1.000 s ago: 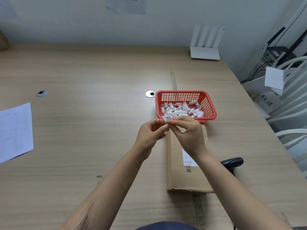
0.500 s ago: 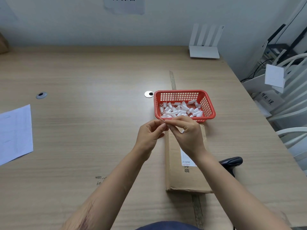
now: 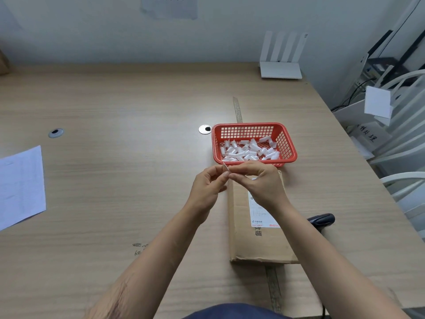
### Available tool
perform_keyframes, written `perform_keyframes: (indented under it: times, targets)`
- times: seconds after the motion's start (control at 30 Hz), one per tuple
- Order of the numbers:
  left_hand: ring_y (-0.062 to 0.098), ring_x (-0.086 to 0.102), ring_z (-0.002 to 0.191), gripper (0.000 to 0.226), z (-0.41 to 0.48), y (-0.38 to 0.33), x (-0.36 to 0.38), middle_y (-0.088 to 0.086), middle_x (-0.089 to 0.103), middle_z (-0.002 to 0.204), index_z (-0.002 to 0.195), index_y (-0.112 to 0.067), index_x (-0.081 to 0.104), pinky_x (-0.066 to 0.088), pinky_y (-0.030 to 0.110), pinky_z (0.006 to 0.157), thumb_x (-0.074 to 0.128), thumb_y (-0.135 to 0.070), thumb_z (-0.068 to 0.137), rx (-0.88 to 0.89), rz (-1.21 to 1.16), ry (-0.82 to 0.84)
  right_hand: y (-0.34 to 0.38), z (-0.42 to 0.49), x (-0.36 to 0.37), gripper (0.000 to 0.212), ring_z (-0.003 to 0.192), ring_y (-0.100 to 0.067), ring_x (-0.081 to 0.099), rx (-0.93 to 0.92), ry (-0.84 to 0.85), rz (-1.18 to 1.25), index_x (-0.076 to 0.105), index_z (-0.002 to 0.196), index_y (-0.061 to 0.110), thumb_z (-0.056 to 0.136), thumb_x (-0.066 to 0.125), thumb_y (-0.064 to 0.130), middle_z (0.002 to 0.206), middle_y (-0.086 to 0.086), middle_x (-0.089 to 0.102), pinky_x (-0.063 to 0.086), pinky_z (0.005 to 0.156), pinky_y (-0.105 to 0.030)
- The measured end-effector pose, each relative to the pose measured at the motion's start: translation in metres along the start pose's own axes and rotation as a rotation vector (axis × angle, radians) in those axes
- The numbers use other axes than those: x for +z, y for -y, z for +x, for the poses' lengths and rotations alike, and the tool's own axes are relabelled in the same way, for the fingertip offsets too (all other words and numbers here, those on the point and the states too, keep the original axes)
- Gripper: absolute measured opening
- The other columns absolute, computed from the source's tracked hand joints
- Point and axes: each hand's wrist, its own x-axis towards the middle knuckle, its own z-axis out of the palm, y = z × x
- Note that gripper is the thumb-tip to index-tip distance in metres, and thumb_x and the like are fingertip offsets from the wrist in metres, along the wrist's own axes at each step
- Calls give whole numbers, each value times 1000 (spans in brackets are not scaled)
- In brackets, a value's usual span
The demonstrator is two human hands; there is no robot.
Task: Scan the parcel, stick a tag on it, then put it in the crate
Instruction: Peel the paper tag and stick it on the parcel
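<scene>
A flat brown cardboard parcel (image 3: 257,240) with a white shipping label (image 3: 259,214) lies on the table in front of me. Above its far end my left hand (image 3: 208,187) and my right hand (image 3: 259,183) meet, both pinching a small white tag (image 3: 225,167) between their fingertips. The tag shows edge-on and is mostly hidden by my fingers. Just beyond my hands stands a red plastic basket (image 3: 287,143) with several curled white tags in it. A black handheld scanner (image 3: 322,219) lies to the right of the parcel, partly behind my right forearm.
A white sheet of paper (image 3: 20,185) lies at the table's left edge. A white router (image 3: 280,65) stands at the back right by the wall. White chairs and shelving (image 3: 400,143) crowd the right side of the table. Two round cable grommets (image 3: 204,129) sit in the tabletop.
My hands have stayed together over the parcel's far end. The tag, seen flat with print a second ago, now shows edge-on between my fingertips.
</scene>
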Motion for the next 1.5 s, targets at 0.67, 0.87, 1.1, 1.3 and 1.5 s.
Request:
perform_keyframes:
  times: [0.67, 0.87, 1.1, 1.3, 1.5]
  targets:
    - [8, 51, 76, 23, -12, 4, 10, -8, 59, 70, 69, -21, 62, 39, 26, 71, 52, -18, 90, -132, -90, -99, 0, -13, 6, 17, 66, -22, 67, -316, -25, -442, 70, 83, 7, 83, 58, 19, 74, -9, 73, 56, 57, -39]
    - [11, 53, 78, 20, -15, 7, 17, -5, 61, 74, 75, -21, 63, 41, 28, 73, 51, -16, 90, -128, -102, -164, -1, -15, 14, 20, 57, -24, 62, -285, -120, -443, 65, 71, 8, 81, 54, 20, 62, -8, 68, 52, 50, -37]
    - [12, 54, 81, 15, -15, 7, 18, -1, 62, 82, 82, -18, 64, 42, 26, 71, 52, -19, 90, -110, -59, -160, -2, -14, 15, 19, 57, -23, 63, -206, -146, -351, 64, 71, 6, 81, 55, 19, 64, -10, 69, 53, 51, -39]
    - [11, 53, 79, 16, -16, 3, 16, -4, 62, 78, 77, -21, 64, 41, 26, 70, 53, -18, 89, -111, -57, -150, 2, -16, 6, 8, 68, -13, 64, -54, -75, -155, 70, 83, 6, 82, 63, 10, 77, -9, 73, 55, 66, -24]
    - [7, 52, 76, 17, -18, 1, 13, -7, 61, 76, 75, -22, 63, 39, 24, 67, 54, -17, 89, -87, -23, -153, 9, -12, -7, 12, 71, -10, 67, -28, 54, -107, 72, 89, 7, 79, 69, 11, 82, -5, 73, 56, 69, -18]
